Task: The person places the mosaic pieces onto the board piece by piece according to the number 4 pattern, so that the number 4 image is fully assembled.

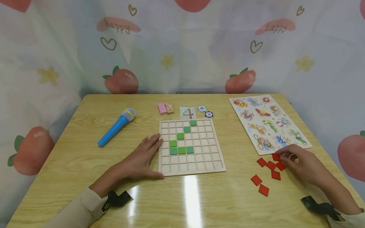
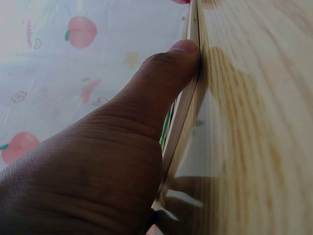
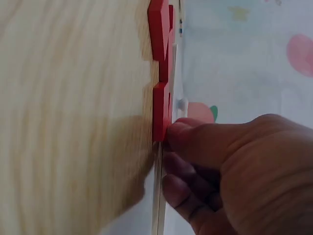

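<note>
In the head view, the right hand (image 1: pixel 304 164) covers part of the red tiles (image 1: pixel 270 171), so it is not clear which tile the fingers touch. The print on the small card (image 1: pixel 187 112) and on the two round chips (image 1: pixel 205 111) is too small to read. In the left wrist view, the left hand (image 2: pixel 98 161) hides most of the grid board (image 2: pixel 188 98); only its thin edge shows. In the right wrist view, the red tiles (image 3: pixel 160 73) are blurred and cut off at the top edge.
</note>
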Demonstrator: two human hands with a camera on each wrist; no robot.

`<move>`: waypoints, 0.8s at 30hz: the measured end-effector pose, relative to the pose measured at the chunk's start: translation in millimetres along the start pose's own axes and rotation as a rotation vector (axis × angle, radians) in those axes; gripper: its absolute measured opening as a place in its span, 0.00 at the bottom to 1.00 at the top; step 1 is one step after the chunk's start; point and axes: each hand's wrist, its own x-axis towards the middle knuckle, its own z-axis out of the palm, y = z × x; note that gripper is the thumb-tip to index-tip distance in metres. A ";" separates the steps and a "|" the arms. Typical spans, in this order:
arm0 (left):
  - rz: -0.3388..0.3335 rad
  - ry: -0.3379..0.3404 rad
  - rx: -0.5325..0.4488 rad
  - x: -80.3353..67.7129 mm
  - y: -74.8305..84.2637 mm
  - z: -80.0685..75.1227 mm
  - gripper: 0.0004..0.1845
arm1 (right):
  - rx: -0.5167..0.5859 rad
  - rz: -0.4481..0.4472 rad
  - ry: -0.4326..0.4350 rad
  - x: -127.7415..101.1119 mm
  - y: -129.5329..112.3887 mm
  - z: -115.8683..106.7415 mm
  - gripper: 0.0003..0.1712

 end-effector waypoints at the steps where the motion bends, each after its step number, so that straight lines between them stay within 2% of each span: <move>1: -0.002 -0.002 -0.002 -0.4 0.1 -0.2 0.72 | -0.004 -0.016 0.002 -0.2 0.4 1.6 0.15; 7: -0.001 -0.003 -0.007 -0.9 -0.2 -0.3 0.72 | -0.031 -0.107 0.035 -0.4 0.2 3.2 0.18; 12: 0.011 -0.002 0.001 0.6 -0.5 0.7 0.72 | -0.081 -0.136 0.036 -3.8 1.6 1.4 0.19; 17: 0.011 -0.002 -0.006 0.5 1.1 -0.3 0.72 | -0.077 -0.170 0.031 -4.3 2.9 2.1 0.24; 24: 0.007 -0.003 -0.005 0.3 2.0 -1.7 0.72 | -0.059 -0.210 0.043 -2.0 2.8 5.0 0.25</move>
